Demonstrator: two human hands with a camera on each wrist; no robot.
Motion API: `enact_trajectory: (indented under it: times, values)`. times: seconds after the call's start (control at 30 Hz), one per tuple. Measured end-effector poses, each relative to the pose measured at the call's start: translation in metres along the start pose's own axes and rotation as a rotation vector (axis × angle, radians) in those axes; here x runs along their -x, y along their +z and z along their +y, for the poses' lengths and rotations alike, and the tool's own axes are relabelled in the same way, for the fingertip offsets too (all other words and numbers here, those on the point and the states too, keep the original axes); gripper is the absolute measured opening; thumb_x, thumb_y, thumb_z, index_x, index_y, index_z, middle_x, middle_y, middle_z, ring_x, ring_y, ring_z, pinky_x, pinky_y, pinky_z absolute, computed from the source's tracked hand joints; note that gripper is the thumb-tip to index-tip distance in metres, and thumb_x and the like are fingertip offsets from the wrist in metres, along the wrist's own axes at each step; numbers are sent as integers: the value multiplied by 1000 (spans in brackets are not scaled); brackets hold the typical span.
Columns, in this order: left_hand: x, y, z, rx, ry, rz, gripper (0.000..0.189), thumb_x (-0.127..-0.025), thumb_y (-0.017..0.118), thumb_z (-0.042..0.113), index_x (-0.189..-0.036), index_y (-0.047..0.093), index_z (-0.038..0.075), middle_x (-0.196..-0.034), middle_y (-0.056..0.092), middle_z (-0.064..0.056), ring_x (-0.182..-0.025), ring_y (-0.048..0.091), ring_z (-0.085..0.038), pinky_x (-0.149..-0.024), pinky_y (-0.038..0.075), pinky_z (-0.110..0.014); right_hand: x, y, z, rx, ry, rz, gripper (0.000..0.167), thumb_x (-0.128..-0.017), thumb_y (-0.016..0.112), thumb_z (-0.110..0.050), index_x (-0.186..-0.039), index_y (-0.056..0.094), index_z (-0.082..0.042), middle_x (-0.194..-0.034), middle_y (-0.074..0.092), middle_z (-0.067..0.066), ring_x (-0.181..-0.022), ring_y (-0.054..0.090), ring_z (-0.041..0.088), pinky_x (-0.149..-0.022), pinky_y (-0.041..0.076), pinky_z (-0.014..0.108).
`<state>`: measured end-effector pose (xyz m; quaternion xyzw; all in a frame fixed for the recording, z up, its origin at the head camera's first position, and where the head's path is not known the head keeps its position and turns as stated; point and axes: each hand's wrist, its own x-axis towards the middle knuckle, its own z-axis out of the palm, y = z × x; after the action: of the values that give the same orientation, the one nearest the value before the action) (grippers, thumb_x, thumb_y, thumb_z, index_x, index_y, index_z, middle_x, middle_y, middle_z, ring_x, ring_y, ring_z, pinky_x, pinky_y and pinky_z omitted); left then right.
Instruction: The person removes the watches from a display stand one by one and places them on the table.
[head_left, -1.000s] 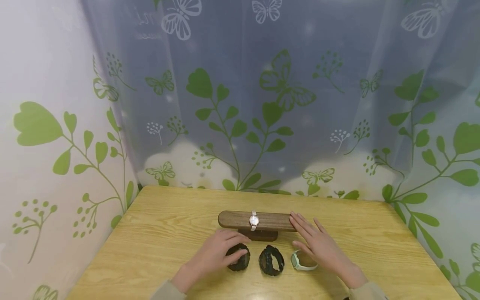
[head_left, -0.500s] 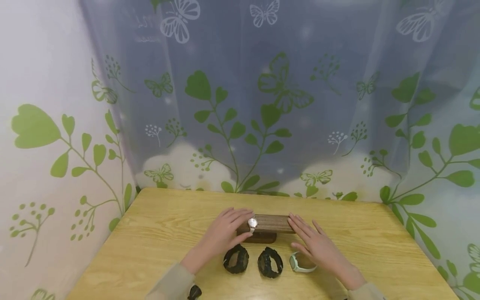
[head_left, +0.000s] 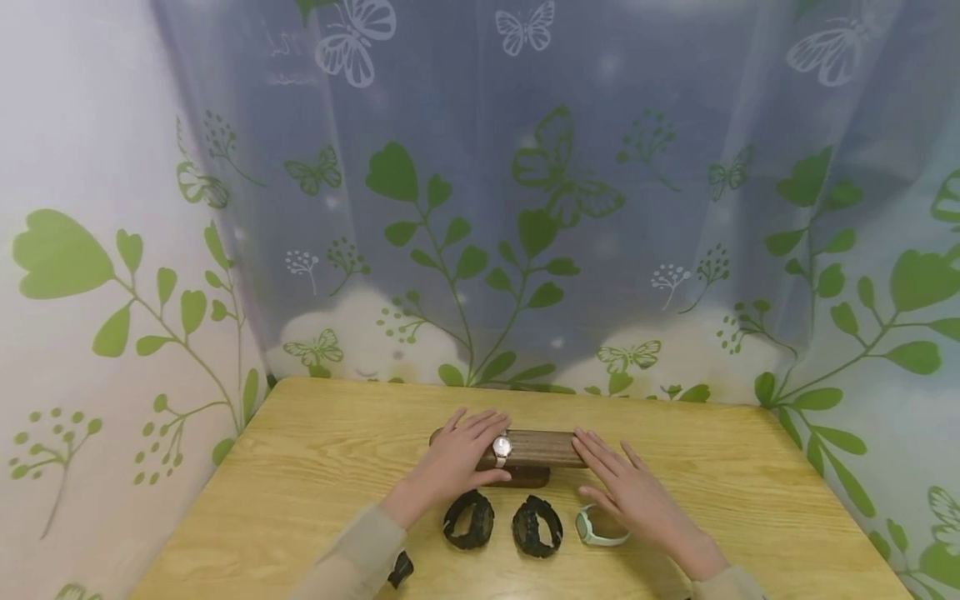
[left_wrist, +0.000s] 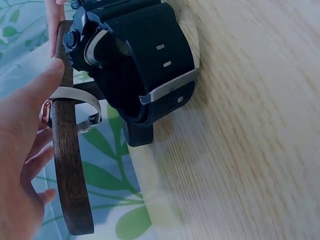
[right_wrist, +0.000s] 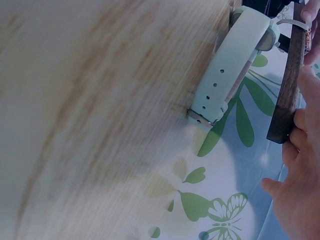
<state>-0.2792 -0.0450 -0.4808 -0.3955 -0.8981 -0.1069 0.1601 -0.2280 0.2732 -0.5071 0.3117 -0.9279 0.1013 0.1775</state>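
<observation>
A wristwatch with a white strap and pale round face [head_left: 502, 447] is fastened round the bar of a brown wooden watch stand [head_left: 543, 447]. My left hand [head_left: 455, 454] reaches over the bar's left part and holds the watch, fingers over the top and thumb low in front. In the left wrist view, the thumb lies right at the white strap [left_wrist: 75, 94]. My right hand [head_left: 637, 498] rests on the bar's right end with fairly straight fingers, thumb apart. Its fingers overlap the bar's end [right_wrist: 282, 125] in the right wrist view.
Two black watches [head_left: 468, 521] [head_left: 537, 527] and a mint-green watch [head_left: 600, 529] stand in a row before the stand. A small black thing [head_left: 401, 569] shows beside the left sleeve. The wooden table [head_left: 330, 433] meets a patterned curtain [head_left: 480, 250] behind.
My left hand has moved from above the left black watch up onto the bar at the white-strapped watch, which now tilts slightly. The right hand stays on the bar's right end.
</observation>
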Motion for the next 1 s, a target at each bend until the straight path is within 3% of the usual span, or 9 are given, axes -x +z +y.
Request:
enact_trajectory:
  times: [0.4, 0.7, 1.0]
  values:
    - [-3, 10, -5, -47, -46, 3, 74, -90, 68, 57, -149, 50, 17, -148, 56, -1, -143, 44, -22, -124, 22, -54, 0, 0, -1, -7, 6, 0, 74, -98, 67, -32, -158, 33, -8, -164, 32, 10, -148, 35, 31, -120, -15, 26]
    - [-2, 12, -7, -21, -46, 52, 67, -89, 73, 52, -145, 55, 20, -140, 61, 1, -139, 48, -22, -123, 23, -54, 0, 1, -2, 7, 3, 6, 74, -97, 68, -32, -158, 34, -8, -163, 34, 11, -147, 36, 31, -121, -14, 27]
    - [1, 12, -12, 1, -49, 59, 67, -88, 76, 48, -144, 56, 17, -139, 63, -3, -138, 48, -24, -123, 24, -54, 0, -1, -3, 2, 1, 11, 75, -96, 69, -30, -158, 34, -7, -165, 31, 8, -147, 36, 31, -120, -13, 26]
